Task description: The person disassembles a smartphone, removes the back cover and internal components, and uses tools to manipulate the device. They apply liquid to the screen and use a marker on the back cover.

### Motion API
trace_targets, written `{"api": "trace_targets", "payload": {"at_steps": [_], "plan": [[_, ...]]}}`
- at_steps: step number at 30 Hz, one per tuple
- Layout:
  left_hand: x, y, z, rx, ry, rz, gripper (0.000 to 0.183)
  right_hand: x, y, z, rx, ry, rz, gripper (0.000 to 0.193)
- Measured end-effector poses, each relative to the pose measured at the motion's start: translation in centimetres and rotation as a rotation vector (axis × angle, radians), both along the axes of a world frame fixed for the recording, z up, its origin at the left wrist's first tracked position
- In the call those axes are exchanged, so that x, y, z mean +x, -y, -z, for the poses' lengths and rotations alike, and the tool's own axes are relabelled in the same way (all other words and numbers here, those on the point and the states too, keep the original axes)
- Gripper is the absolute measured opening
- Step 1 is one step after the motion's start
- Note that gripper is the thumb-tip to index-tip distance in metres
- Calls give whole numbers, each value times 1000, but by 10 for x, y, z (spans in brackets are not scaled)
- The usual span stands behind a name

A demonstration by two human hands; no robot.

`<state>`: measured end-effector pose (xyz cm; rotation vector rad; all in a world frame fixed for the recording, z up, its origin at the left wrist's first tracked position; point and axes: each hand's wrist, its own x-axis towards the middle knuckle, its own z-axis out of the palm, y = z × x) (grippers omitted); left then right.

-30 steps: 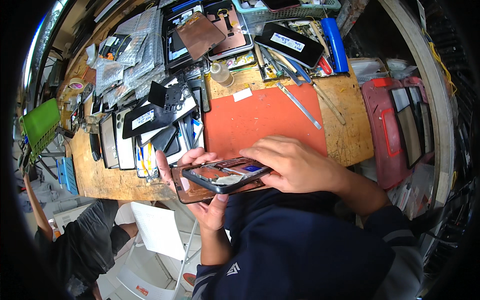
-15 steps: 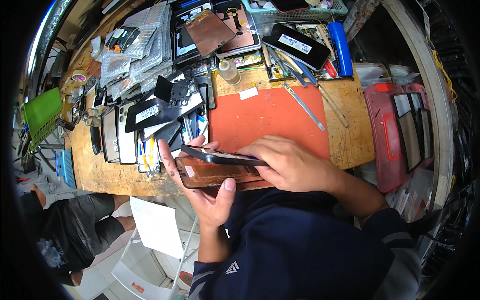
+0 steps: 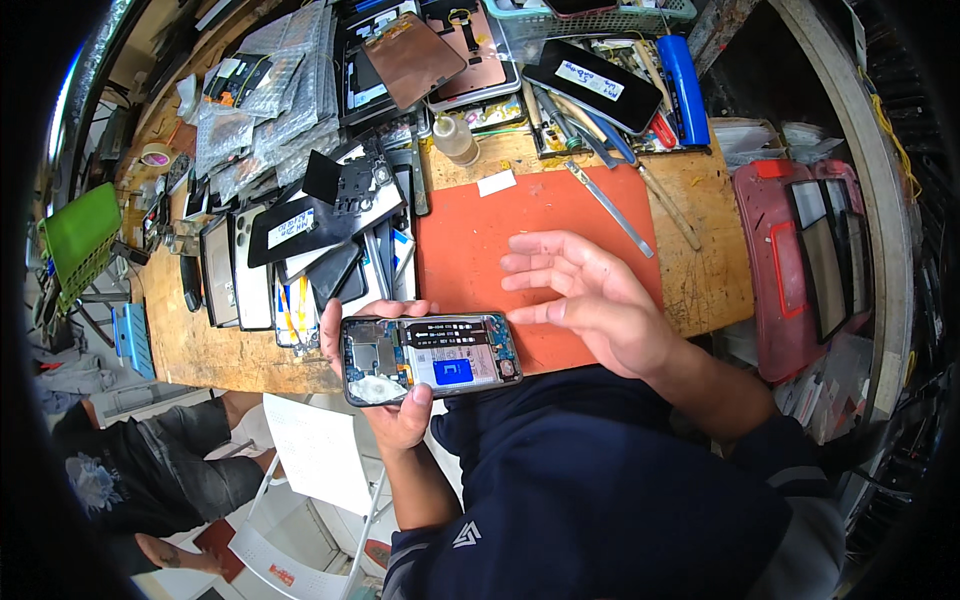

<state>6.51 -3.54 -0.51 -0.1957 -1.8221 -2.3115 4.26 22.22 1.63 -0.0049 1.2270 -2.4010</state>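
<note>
An opened smartphone [image 3: 470, 371] lies level in my left hand [image 3: 403, 420], its inner side up. A circuit board, black flex strips and a pale battery with a blue label show inside it. My left thumb presses the near edge, and the other fingers come round the left end and far edge. To the right of the phone, my right hand [image 3: 615, 315] is held over the orange mat [image 3: 470, 240], fingers spread and nothing in them. A brown panel seen earlier does not show; whether it lies beneath the phone I cannot tell.
Beyond the mat stand a dropper bottle [image 3: 455, 142] and a blue cylinder [image 3: 683, 92]. On its right part lies a thin metal strip [image 3: 612, 212]. Phone parts [image 3: 335, 215] are piled at the left. A person [image 3: 180, 450] sits beyond a white chair [image 3: 315, 450].
My right hand has let go of the phone and moved right, its fingers opening. The phone has turned so its inside faces up, and the brown panel has gone from view.
</note>
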Motion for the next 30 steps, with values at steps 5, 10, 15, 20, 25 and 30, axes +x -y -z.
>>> {"api": "trace_targets", "payload": {"at_steps": [5, 10, 15, 20, 25, 30], "plan": [[0, 3, 8, -22, -115, 38, 113, 1, 15, 4, -160, 221, 83, 62], [5, 2, 8, -53, -139, 12, 113, 0, 15, 0, -192, 238, 90, 63], [6, 0, 6, -66, -143, 23, 110, 5, 16, -9, -154, 207, 72, 65], [9, 1, 10, 11, -125, 37, 110, 5, 16, -9, -137, 182, 52, 66], [13, -2, 16, 92, -165, 55, 105, 4, 18, -3, -155, 232, 82, 65], [15, -1, 24, 97, -232, 66, 102, 7, 24, 0, -225, 258, 92, 65]]}}
